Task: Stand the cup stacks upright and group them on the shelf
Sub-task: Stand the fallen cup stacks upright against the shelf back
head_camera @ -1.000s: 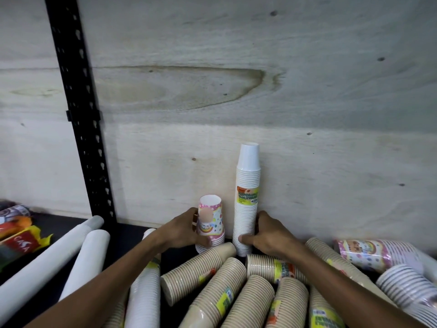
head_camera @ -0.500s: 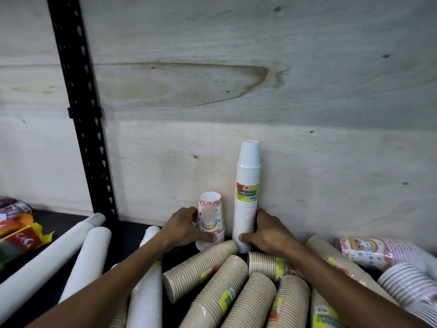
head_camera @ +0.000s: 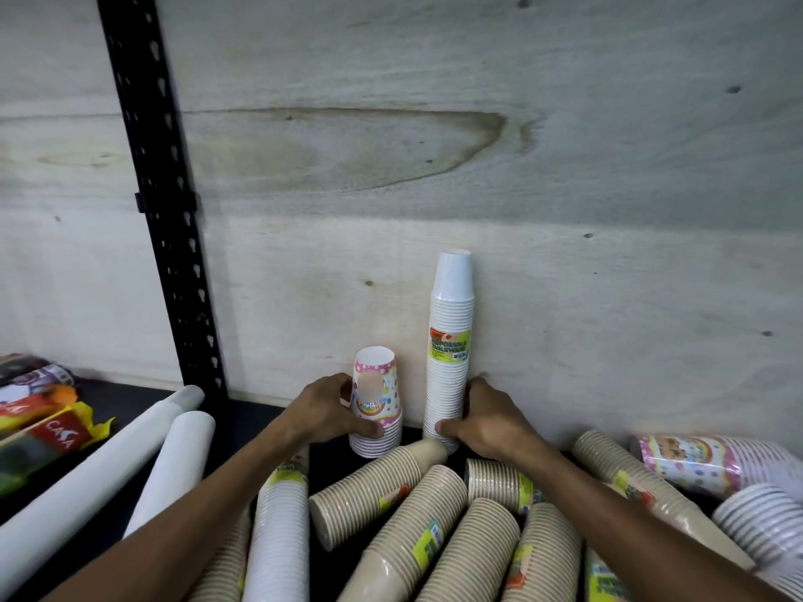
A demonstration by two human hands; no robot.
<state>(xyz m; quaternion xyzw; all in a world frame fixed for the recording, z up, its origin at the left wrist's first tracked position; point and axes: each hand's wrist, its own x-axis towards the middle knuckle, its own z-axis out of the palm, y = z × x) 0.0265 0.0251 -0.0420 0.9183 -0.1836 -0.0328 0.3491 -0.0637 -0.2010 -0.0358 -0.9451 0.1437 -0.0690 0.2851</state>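
Shelf (head_camera: 143,397): hands grip pink stack (head_camera: 377,404), white stack (head_camera: 449,354).

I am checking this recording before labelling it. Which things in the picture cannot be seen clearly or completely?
Head view only:
- Base of the tall white cup stack: covered by the right hand.
- Picture on the pink printed stack: blurred patch; its left side is behind the left hand.
- Tan stacks in front: cut off by the bottom edge.
- Pink printed stack lying at right: its print is too small.
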